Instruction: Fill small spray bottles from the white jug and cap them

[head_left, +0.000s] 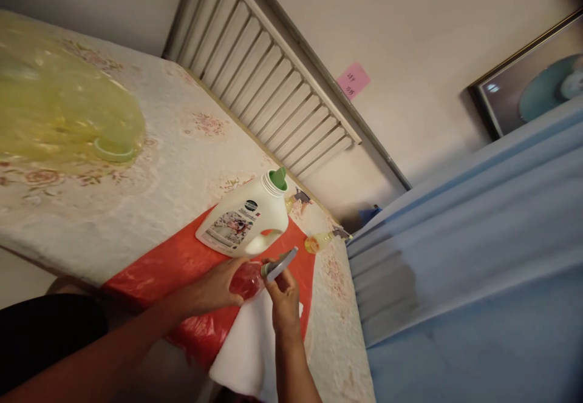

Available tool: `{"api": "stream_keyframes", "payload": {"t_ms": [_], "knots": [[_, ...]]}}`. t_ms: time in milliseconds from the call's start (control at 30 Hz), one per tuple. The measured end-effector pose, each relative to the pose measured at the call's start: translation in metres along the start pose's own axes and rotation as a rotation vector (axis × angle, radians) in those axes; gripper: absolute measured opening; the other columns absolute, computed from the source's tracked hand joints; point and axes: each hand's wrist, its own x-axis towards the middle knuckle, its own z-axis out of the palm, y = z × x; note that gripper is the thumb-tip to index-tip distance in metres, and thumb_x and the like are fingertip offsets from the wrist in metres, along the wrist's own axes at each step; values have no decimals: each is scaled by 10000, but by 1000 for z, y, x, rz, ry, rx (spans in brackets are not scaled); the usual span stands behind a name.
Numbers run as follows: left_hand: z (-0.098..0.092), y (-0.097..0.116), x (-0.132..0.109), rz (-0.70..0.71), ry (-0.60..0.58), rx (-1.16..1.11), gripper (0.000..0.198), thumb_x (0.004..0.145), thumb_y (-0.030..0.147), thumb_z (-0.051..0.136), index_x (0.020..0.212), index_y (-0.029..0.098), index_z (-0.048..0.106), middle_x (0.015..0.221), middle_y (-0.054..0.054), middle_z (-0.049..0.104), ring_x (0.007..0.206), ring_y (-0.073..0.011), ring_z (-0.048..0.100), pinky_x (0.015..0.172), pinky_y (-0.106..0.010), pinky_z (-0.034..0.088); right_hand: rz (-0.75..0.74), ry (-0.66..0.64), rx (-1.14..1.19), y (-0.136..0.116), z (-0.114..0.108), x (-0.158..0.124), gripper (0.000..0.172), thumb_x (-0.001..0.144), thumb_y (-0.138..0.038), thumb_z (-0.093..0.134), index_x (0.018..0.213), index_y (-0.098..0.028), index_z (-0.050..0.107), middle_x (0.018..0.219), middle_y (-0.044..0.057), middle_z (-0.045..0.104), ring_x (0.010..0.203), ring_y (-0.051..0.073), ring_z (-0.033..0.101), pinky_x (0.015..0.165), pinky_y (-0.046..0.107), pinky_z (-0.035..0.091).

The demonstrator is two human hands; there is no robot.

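A clear bottle (248, 280) is in my left hand (212, 289), whose fingers wrap round its body. It looks reddish, but I cannot tell whether from liquid or from the red sheet behind. My right hand (285, 303) grips the grey spray head (281, 264) at the bottle's neck; whether it is screwed tight does not show. Just beyond stands a large white detergent jug (268, 215) with a handle, a printed label and a green spout in its open mouth. Beneath them lies a red plastic sheet (150, 269), with a folded white cloth (246, 342) near my wrists.
Two small spray bottles with yellowish contents, one nearer (319, 242) and one behind the jug (291, 201), stand towards the wall. A yellow translucent bag (68, 99) sits on the flowered tablecloth (177, 154). A radiator (268, 69) and blue curtain (446, 221) border the table.
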Motion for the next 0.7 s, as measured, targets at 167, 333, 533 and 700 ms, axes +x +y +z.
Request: {"api": "stream_keyframes", "payload": {"t_ms": [167, 333, 533, 700], "knots": [[1, -1, 0, -10, 4, 5, 699, 640, 190, 712, 1305, 267, 511, 1354, -53, 601, 1261, -263, 545, 1050, -377, 445, 19, 257, -112, 3, 15, 4, 192, 693, -213, 753, 844, -172, 643, 808, 3, 684, 776, 179, 624, 750, 295, 497], [1, 2, 0, -14, 3, 17, 679, 639, 207, 716, 1290, 249, 524, 1346, -72, 607, 1268, -285, 539, 1047, -391, 448, 1, 177, -31, -1, 16, -1, 297, 734, -278, 743, 995, -171, 652, 932, 31, 699, 903, 204, 642, 835, 318, 494], [2, 4, 0, -21, 15, 17, 702, 630, 182, 691, 1307, 254, 524, 1357, -61, 606, 1271, -293, 543, 1049, -401, 451, 26, 145, -6, -1, 13, -1, 239, 733, -273, 728, 938, -163, 674, 924, 43, 715, 895, 209, 650, 843, 329, 496], [6, -3, -1, -55, 62, 89, 712, 614, 202, 722, 1300, 245, 538, 1362, -77, 612, 1279, -310, 540, 1079, -427, 423, -38, 353, -109, 9, 26, 5, 206, 653, -222, 739, 775, -188, 577, 722, -32, 616, 693, 149, 569, 676, 256, 476]]}}
